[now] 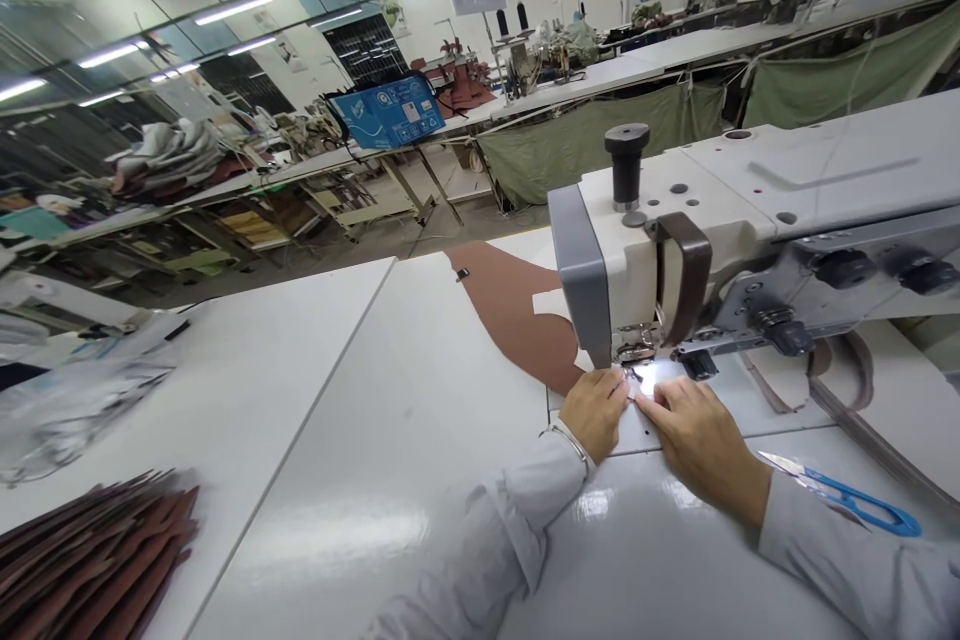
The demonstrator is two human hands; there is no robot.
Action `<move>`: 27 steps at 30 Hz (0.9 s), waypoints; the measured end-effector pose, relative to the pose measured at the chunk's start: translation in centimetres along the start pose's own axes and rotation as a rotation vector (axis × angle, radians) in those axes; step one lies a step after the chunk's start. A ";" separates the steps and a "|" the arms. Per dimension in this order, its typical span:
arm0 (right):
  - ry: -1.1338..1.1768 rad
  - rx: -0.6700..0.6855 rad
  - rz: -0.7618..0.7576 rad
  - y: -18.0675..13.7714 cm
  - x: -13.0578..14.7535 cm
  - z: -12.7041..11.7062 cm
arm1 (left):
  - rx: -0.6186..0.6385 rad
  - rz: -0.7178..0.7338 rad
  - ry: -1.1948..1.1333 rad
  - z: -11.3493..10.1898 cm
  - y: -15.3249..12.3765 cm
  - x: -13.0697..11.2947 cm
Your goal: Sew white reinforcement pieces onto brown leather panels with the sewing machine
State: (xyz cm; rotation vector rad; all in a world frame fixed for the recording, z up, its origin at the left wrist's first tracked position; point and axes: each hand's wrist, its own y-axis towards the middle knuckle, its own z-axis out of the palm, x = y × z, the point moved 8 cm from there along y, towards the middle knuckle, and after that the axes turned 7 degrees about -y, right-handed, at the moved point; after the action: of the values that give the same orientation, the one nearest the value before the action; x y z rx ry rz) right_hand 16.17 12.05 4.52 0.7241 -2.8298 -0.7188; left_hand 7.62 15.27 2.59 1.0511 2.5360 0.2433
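Observation:
My left hand [592,412] and my right hand [701,445] meet in front of the presser foot [637,345] of a white industrial sewing machine [660,250]. A brown leather piece [510,320] runs from under my left fingers across the table, with a white paper patch [551,305] on it. My left fingertips bear on its edge beside the brightly lit needle area. My right fingers lie close to the foot, but what they touch is hard to tell. Blue-handled thread snips [847,495] rest on the table to the right of my right wrist.
A stack of brown leather cut pieces [90,560] lies at the near left of the white table [360,440], beyond it a clear plastic bag [75,420]. Loose leather strips [840,375] sit right of the machine. Further sewing tables and green cloth stretch behind.

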 end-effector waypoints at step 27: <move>-0.061 -0.017 0.094 0.8 -0.3 1.1 | -0.141 0.017 0.129 -0.3 1.2 2.5</move>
State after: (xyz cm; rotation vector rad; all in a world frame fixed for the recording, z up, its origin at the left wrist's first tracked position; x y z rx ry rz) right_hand 15.86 13.28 3.92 0.5724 -2.8861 -0.7617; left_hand 6.64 17.88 2.56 1.0330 2.5802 0.5017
